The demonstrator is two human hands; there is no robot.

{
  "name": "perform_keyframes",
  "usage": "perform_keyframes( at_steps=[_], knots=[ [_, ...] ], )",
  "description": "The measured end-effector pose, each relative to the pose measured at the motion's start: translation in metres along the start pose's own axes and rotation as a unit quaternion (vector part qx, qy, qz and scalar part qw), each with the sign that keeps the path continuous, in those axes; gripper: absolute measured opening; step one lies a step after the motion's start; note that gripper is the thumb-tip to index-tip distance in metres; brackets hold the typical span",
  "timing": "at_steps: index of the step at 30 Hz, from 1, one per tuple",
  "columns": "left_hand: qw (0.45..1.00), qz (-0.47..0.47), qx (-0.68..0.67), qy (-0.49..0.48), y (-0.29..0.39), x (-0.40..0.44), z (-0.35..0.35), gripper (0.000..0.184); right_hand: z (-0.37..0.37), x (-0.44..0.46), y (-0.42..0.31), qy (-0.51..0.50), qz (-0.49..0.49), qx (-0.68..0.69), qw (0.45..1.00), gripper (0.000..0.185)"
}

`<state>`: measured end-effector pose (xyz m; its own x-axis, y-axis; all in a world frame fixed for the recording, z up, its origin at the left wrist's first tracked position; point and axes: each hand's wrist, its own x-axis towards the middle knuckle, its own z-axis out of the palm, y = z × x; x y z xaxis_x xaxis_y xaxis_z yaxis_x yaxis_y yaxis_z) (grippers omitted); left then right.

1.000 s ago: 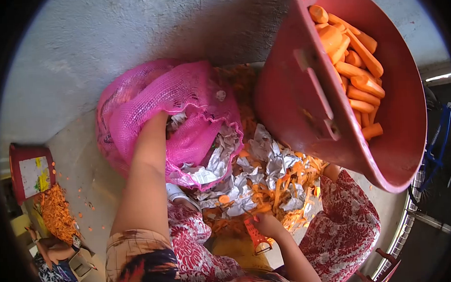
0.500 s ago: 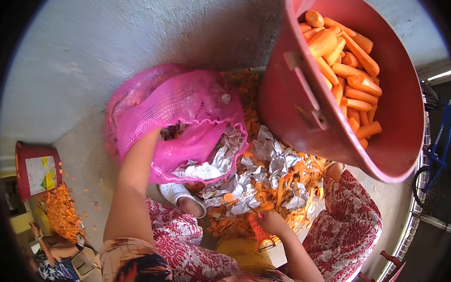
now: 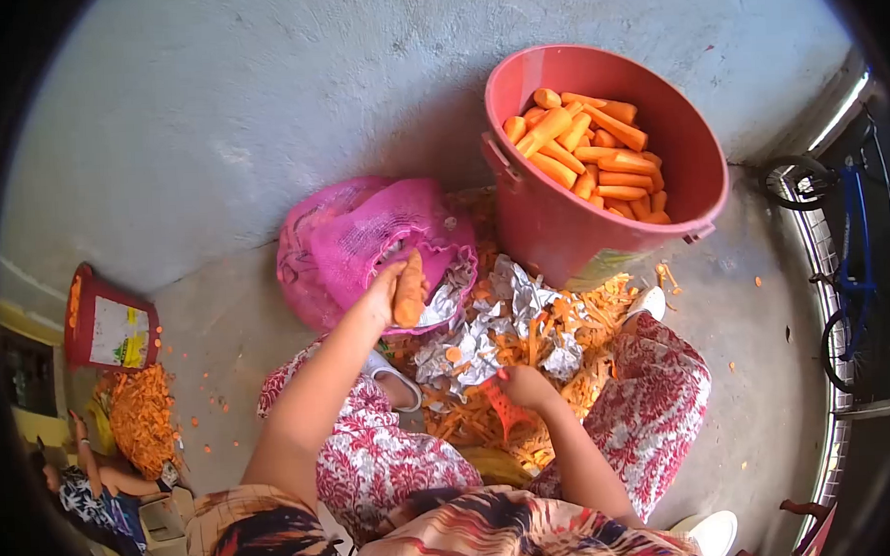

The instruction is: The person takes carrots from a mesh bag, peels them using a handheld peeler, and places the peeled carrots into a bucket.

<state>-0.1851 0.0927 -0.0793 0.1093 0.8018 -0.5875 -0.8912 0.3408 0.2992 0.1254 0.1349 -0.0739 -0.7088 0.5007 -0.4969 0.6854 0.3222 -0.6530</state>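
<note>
An unpeeled-looking carrot (image 3: 408, 297) is gripped in my left hand (image 3: 388, 288), just in front of the mouth of a pink mesh sack (image 3: 341, 238). My right hand (image 3: 529, 387) is closed around an orange peeler (image 3: 508, 411), held low over a heap of carrot peelings (image 3: 590, 356). Crumpled grey-white paper (image 3: 514, 300) lies on the heap between the sack and my right hand. Peeled carrots (image 3: 608, 164) partly fill a big red tub (image 3: 551, 230) beyond my right hand.
At the left, a smaller red bucket (image 3: 108, 319) with a label stands near another peelings pile (image 3: 141, 416). Beside that pile sits another person (image 3: 110, 496). A blue bicycle (image 3: 855, 234) is at the far right. A blue-grey wall (image 3: 360, 85) rises behind the sack.
My left hand has come out of the pink sack and now holds a carrot. My right hand keeps the peeler, shifted slightly upward. The view has tilted and pulled back.
</note>
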Motion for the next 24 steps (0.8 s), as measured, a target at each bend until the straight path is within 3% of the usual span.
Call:
perform_keyframes(
  at_steps=[3, 4, 6, 7, 9, 12, 13, 15, 16, 17, 19, 24],
  knots=[
    [0.997, 0.064, -0.040, -0.024, -0.054, -0.046, 0.062, 0.030, -0.016, -0.017, -0.010, 0.102, 0.003, 0.009, 0.995, 0.031],
    [0.992, 0.039, -0.119, 0.020, -0.070, -0.059, 0.087, 0.030, -0.022, -0.023, -0.012, 0.112, 0.027, 0.071, 0.991, 0.027],
    [0.989, 0.047, -0.138, -0.028, -0.100, -0.060, 0.088, 0.035, -0.032, -0.033, -0.020, 0.227, 0.000, 0.137, 0.964, 0.019],
    [0.980, 0.027, -0.186, -0.069, -0.115, -0.064, 0.089, 0.036, -0.036, -0.041, -0.023, 0.279, -0.011, 0.168, 0.945, 0.016],
    [0.985, 0.013, -0.141, -0.100, -0.139, -0.071, 0.092, 0.037, -0.050, -0.052, -0.037, 0.307, -0.030, 0.382, 0.871, 0.019],
    [0.980, 0.012, -0.144, -0.137, -0.172, -0.084, 0.107, 0.038, -0.066, -0.077, -0.074, 0.337, -0.104, 0.524, 0.775, 0.020],
    [0.995, 0.034, -0.091, -0.025, -0.180, -0.087, 0.116, 0.035, -0.062, -0.083, -0.080, 0.341, -0.110, 0.500, 0.788, 0.019],
    [0.994, 0.053, -0.053, -0.084, -0.190, -0.099, 0.135, 0.033, -0.055, -0.091, -0.089, 0.344, -0.123, 0.449, 0.815, 0.018],
    [0.994, 0.040, -0.083, -0.058, -0.195, -0.094, 0.132, 0.031, -0.052, -0.098, -0.098, 0.347, -0.082, 0.398, 0.845, 0.016],
    [0.991, 0.033, -0.103, -0.073, -0.196, -0.091, 0.128, 0.030, -0.046, -0.095, -0.093, 0.367, -0.068, 0.285, 0.883, 0.016],
    [0.984, 0.017, -0.147, -0.101, -0.200, -0.088, 0.122, 0.028, -0.037, -0.098, -0.095, 0.373, -0.114, 0.307, 0.868, 0.017],
    [0.983, 0.020, -0.145, -0.107, -0.206, -0.087, 0.115, 0.025, -0.031, -0.108, -0.102, 0.359, -0.104, 0.315, 0.872, 0.015]
  ],
)
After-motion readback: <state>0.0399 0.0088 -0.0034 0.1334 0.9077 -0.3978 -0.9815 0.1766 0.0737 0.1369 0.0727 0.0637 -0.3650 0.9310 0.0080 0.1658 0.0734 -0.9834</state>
